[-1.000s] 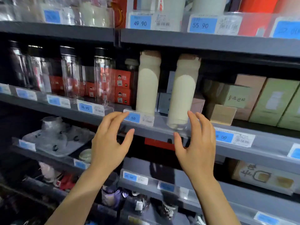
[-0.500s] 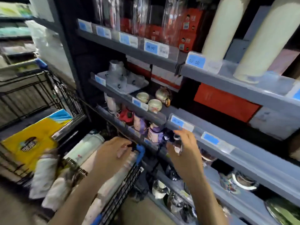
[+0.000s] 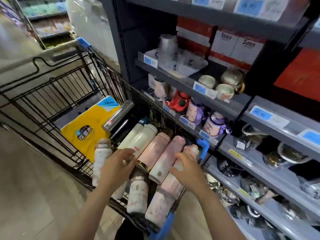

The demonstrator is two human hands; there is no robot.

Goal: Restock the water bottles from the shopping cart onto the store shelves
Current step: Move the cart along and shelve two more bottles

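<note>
Cart [image 3: 57, 94] top open above packed bottles [image 3: 161, 163]; shelf edge [image 3: 214, 141] close beside on right.

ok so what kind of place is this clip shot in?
Almost certainly a retail store aisle, in the drinkware or housewares section. Grey shelves carry blue price tags along their edges, with cups and bottles stocked behind them. A black wire shopping cart full of water bottles stands beside the shelving.
</note>
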